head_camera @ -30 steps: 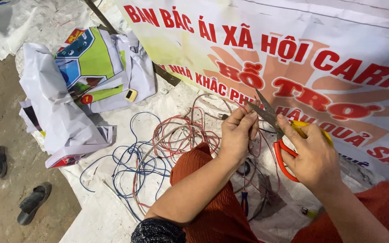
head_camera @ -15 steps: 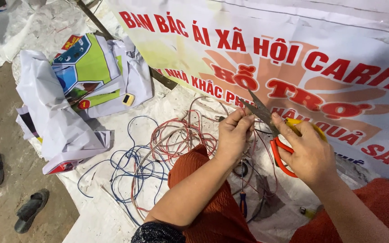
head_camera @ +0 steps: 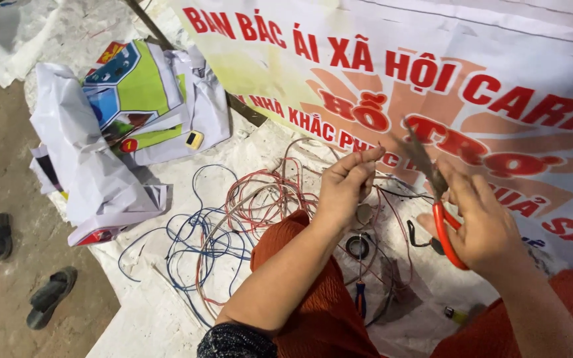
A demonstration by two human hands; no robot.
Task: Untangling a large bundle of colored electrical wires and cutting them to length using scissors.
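Two bare hands are working over a tangle of thin wires. The left hand (head_camera: 345, 185) is pinching its fingers narrowly together at the tips, gripping a thin wire (head_camera: 392, 193) that is running from those fingertips toward the right hand. The right hand (head_camera: 482, 222) is closing around a pair of red-handled pliers (head_camera: 440, 213), fingers wrapped on the red grips; the grey metal nose of the tool is pointing up and away from the knuckles, blurred, so whether its tips are touching the wire cannot be told. Just below the left fingers, a coil of red and blue wires (head_camera: 233, 222) is lying spread on a white woven sheet (head_camera: 154, 305). Beneath the left wrist, a small screwdriver with a blue handle (head_camera: 361, 298) is resting among dark wires. Beyond the fingertips of both hands, a large printed banner (head_camera: 499, 59) is lying flat. Well to the left of the left hand, crumpled printed plastic bags (head_camera: 121, 126) are sitting, and dark sandals (head_camera: 48, 298) are lying on the bare ground.
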